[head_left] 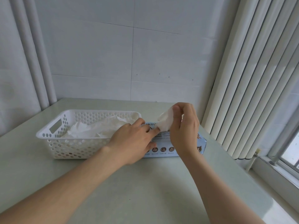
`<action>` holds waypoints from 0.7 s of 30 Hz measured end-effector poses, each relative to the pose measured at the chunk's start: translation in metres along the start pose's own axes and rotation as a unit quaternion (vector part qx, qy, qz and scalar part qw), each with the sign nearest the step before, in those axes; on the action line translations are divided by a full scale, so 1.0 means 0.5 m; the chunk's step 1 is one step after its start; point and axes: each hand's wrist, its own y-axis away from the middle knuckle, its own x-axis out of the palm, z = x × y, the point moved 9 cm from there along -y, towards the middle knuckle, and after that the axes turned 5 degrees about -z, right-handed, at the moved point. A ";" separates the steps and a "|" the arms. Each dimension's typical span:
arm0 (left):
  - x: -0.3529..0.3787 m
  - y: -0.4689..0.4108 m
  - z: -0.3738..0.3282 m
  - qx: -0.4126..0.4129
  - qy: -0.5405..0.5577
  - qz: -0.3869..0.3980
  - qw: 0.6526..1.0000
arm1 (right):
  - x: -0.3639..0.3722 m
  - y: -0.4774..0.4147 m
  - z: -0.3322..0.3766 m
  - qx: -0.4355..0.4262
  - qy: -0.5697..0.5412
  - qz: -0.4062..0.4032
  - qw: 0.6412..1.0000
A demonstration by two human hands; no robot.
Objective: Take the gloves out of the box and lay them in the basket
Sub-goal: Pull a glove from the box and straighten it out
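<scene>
White glove (165,122) in right hand (184,131) pinch; left hand (131,140) flat on blue box (163,143).

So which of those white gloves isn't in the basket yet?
The glove pinched in the right hand just above the box; the other gloves lie crumpled in the basket.
</scene>
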 end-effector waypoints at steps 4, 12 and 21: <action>0.004 0.001 0.001 0.002 -0.007 0.003 1.000 | -0.047 -0.016 0.024 0.008 -0.027 -0.089 0.996; 0.008 0.000 0.003 -0.002 0.005 0.020 1.000 | -0.094 -0.027 0.101 -0.040 -0.049 -0.152 0.986; -0.076 0.003 0.052 -0.102 0.279 -0.140 0.945 | -0.001 -0.009 0.028 0.086 -0.071 0.031 0.993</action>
